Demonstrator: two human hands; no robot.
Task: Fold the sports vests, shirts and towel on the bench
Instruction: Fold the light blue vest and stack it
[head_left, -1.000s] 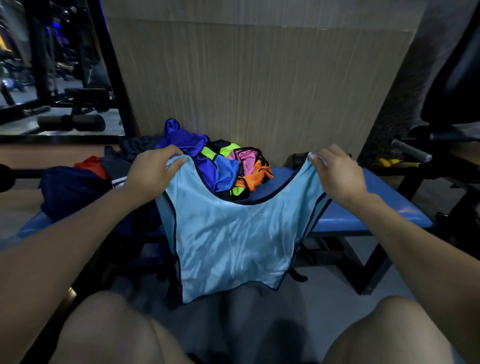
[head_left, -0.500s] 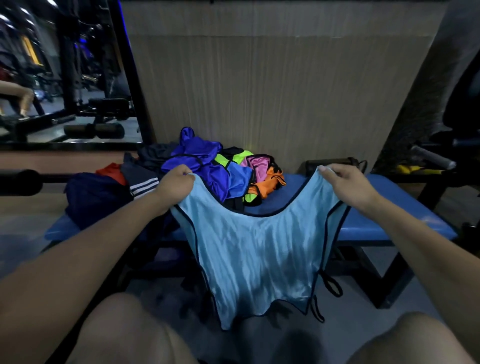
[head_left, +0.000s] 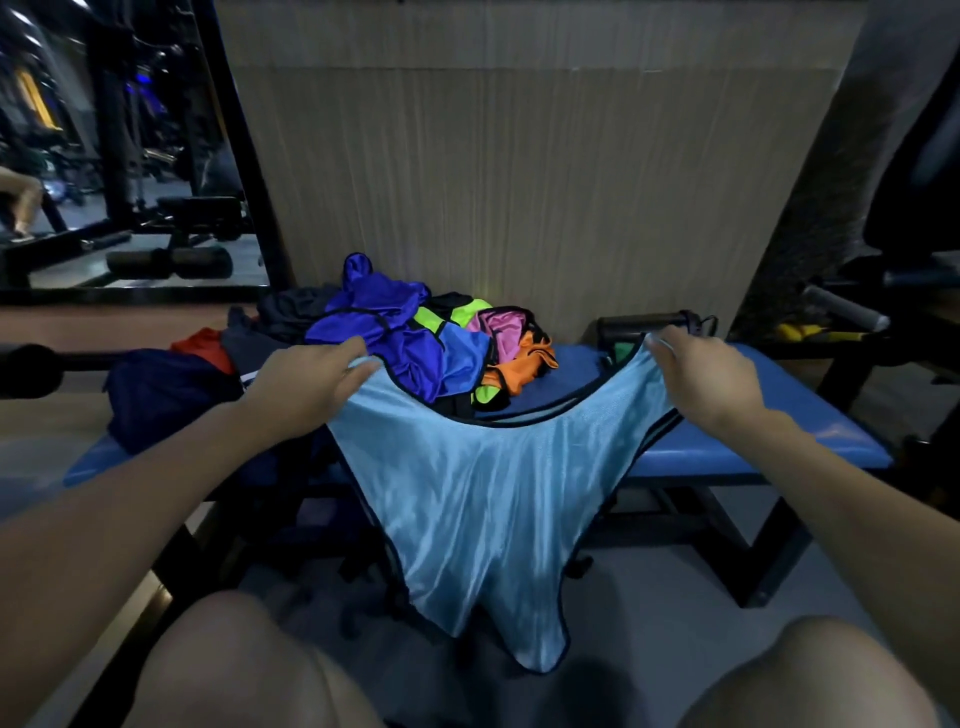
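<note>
Nearest, a light-blue vest (head_left: 483, 499) hangs over the bench's (head_left: 810, 441) front edge; left hand (head_left: 306, 382) and right hand (head_left: 706, 379) each pinch a shoulder strap. Beyond, a heap of vests (head_left: 415, 338) lies toward the bench's back edge.

Bench (head_left: 810, 441): I see bare blue padding right of centre, out to its right end, where a hand could pass. Far edge there is blocked by a dark cylindrical item (head_left: 641, 325) against the wood-grain wall panel (head_left: 519, 182). Centre and left of the padding are covered by the heap of coloured vests (head_left: 431, 343) and a dark navy garment (head_left: 161, 395). The light blue vest (head_left: 483, 499) spans between my left hand (head_left: 306, 384) and right hand (head_left: 709, 379), draping over the near edge and closing the gap between my knees. Black machine frame (head_left: 883, 332) crowds the right end.
</note>
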